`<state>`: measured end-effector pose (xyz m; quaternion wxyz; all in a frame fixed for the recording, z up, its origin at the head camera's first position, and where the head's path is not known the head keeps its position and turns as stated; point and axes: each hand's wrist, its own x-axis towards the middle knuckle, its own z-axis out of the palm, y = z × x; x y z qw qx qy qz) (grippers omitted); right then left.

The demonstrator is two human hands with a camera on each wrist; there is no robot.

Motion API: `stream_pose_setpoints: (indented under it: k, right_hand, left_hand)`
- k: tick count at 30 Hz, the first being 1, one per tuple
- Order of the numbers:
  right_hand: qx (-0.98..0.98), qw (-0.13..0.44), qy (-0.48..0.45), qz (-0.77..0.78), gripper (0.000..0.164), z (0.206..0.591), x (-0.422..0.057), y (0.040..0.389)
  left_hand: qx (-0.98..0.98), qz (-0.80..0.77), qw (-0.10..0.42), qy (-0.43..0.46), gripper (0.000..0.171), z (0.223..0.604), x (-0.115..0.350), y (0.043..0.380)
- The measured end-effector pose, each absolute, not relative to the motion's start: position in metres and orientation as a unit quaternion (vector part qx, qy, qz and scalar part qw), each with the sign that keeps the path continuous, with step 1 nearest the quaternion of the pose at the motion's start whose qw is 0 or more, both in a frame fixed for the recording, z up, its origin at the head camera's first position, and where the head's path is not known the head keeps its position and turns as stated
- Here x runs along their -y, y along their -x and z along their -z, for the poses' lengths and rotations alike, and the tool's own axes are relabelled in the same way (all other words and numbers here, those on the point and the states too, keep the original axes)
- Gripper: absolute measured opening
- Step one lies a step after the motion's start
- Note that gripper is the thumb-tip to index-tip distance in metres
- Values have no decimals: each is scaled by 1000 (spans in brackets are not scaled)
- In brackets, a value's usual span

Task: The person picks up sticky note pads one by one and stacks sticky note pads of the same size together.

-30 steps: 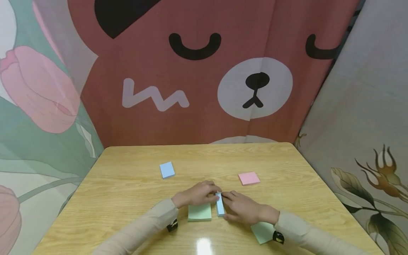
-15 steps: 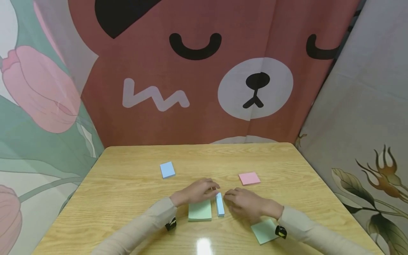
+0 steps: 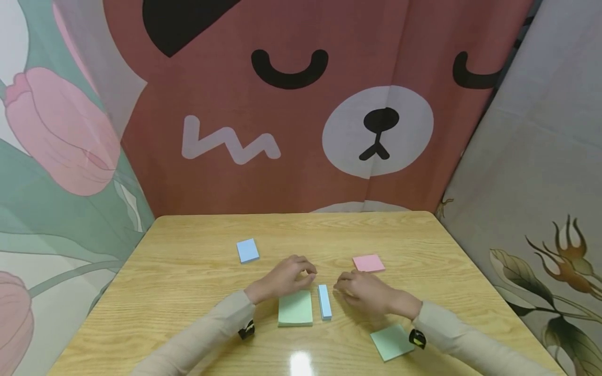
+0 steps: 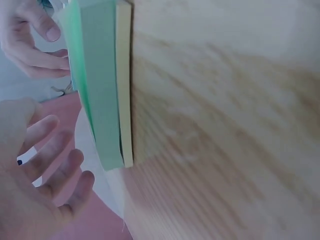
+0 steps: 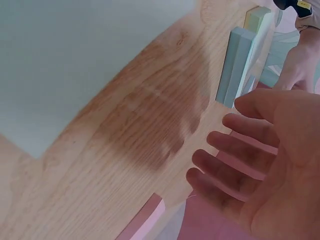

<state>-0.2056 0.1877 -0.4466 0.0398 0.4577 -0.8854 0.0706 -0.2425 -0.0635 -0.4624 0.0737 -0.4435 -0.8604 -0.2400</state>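
Note:
A narrow light-blue sticky-note pad (image 3: 324, 302) lies lengthwise between my two hands, beside a green sticky-note pad (image 3: 295, 310). My left hand (image 3: 287, 277) hovers over the green pad's far edge, holding nothing, fingers loosely bent. To the right of the blue pad, my right hand (image 3: 364, 291) is also free, its fingers spread and slightly bent in the right wrist view. That view shows the blue pad (image 5: 235, 67) standing as stacked layers. In the left wrist view the green pad (image 4: 100, 85) has a pale yellow layer at its base.
Another green pad (image 3: 391, 342) lies at an angle near my right wrist. Farther back on the wooden table (image 3: 197, 287) are a blue square pad (image 3: 247, 250) at left and a pink pad (image 3: 369, 262) at right. A bear-print curtain (image 3: 291, 115) hangs behind the table.
Both hands have let go of the narrow blue pad and drawn apart, the left hand up and leftward, the right hand rightward. The pads stay in place.

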Motion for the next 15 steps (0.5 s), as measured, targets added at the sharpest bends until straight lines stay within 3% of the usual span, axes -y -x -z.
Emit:
stream_pose_setpoints:
  k: [8,15]
  right_hand:
    - [883,86,-457,-64,20,438,-191,213]
    - [887,110,-445,-53,21,440,-197,219]
  left_hand:
    - [853,245,124,445,20,463,74,248]
    - [863,240,121,427,22,464,82,248]
